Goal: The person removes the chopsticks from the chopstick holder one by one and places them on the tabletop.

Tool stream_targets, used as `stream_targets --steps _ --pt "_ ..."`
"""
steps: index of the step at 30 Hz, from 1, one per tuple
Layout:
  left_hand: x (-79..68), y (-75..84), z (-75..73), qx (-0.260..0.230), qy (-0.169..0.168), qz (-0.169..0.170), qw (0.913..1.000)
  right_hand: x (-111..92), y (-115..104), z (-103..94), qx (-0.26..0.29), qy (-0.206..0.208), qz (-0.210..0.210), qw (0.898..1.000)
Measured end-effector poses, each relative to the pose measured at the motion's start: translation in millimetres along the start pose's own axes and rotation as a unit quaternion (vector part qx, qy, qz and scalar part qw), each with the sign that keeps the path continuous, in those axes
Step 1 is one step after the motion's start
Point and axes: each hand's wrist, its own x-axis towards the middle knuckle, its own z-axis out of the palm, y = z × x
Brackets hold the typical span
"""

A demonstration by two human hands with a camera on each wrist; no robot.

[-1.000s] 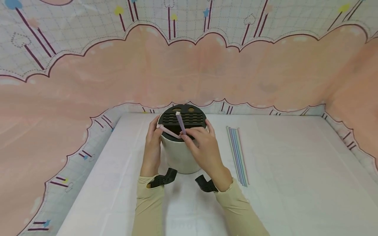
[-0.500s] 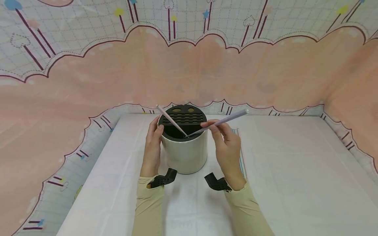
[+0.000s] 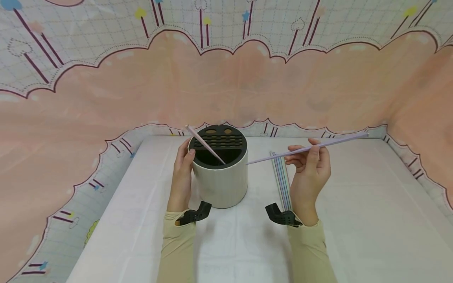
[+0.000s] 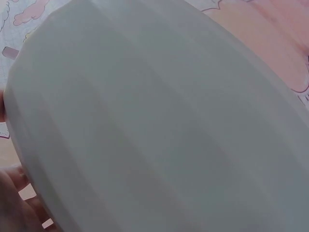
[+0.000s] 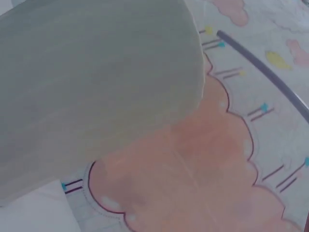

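A white, round-sided utensil holder (image 3: 223,186) with a slotted black top stands on the table. My left hand (image 3: 182,175) grips its left side, thumb at the rim; in the left wrist view, the holder's pale wall (image 4: 145,116) fills most of the picture beside my fingers (image 4: 14,179). A pinkish straw (image 3: 205,144) leans out of the holder's front opening. To the right, my right hand (image 3: 309,177) pinches a long lilac straw (image 3: 339,140), held slantwise in the air with its thin end toward the holder. In the right wrist view, this straw (image 5: 270,75) shows at upper right.
Several pastel straws (image 3: 281,179) lie side by side on the white tabletop (image 3: 371,204), right of the holder and partly behind my right hand. A printed peach cloth (image 3: 226,86) hangs behind the table.
My right hand has moved right, away from the holder, bringing the lilac straw out of the opening. The pinkish straw has shifted to lean toward upper left. My left hand stays in place.
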Motion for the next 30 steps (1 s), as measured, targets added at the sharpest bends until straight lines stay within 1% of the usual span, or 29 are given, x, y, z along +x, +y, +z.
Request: stream_targets --steps 4,7,10,12,14,17,19,23,27,30 --pt "0.2 -1.0 -0.6 -0.004 0.000 -0.001 1.0000 1 8 -17.6 0.019 0.021 0.014 1.000" --pt "-0.4 -1.4 -1.0 -0.004 0.002 -0.002 1.0000 1 14 -28.9 0.007 0.025 0.033 0.999" --pt "-1.0 -1.5 -0.8 -0.002 0.003 -0.005 1.0000 2 20 -39.5 -0.012 0.030 0.064 0.997" --pt "-1.0 -2.0 -0.7 0.000 0.003 -0.006 1.0000 2 23 -45.9 -0.021 0.037 0.089 0.995" --pt "-0.9 -2.1 -0.4 0.000 0.002 -0.006 1.0000 2 27 -52.2 -0.042 0.046 0.113 0.992" --pt "-1.2 -2.1 -0.2 -0.002 0.001 -0.005 1.0000 0 32 -61.0 -0.077 0.060 0.149 0.984" --pt "-1.7 -2.0 0.0 -0.002 0.000 -0.004 1.0000 -2 36 -67.3 -0.107 0.065 0.171 0.977" --pt "-1.8 -2.5 -0.2 0.001 -0.002 -0.003 1.0000 -5 42 -78.7 -0.158 0.063 0.209 0.963" --pt "-1.8 -3.0 -0.8 -0.001 -0.003 -0.003 1.0000 -7 46 -87.2 -0.194 0.042 0.239 0.950" --pt "-2.1 -3.1 -1.7 -0.003 -0.003 -0.004 1.0000 -7 47 -93.4 -0.238 0.012 0.260 0.936"
